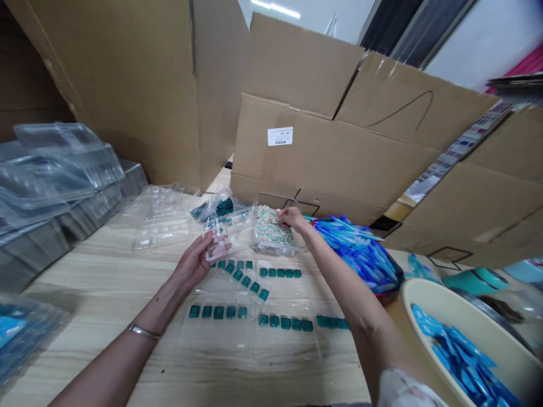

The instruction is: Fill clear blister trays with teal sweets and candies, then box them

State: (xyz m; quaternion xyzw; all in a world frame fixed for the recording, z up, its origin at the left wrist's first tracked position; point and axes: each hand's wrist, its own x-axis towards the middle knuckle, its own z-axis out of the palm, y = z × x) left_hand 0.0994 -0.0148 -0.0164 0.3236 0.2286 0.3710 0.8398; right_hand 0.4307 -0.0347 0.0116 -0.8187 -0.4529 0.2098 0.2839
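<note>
My left hand [200,255], with a bracelet at the wrist, grips a clear plastic tray [217,242] that is tilted up off the table. My right hand [292,217] reaches into a clear plastic box [275,249] of small pale and teal pieces [267,223], its fingers pinched together at the pieces. Whether a piece is between those fingertips is too small to tell. Below both hands, clear trays lie flat with rows of small dark-green squares [218,312] in them. A plastic bag of dark-green pieces [220,208] sits behind the left hand.
Stacked clear plastic trays [55,169] stand at the left, with loose clear trays [163,226] beside them. Blue slender items [356,249] fill a container right of my forearm. A cream tub [418,294] holds blue packets [466,362]. Cardboard [322,152] walls the back.
</note>
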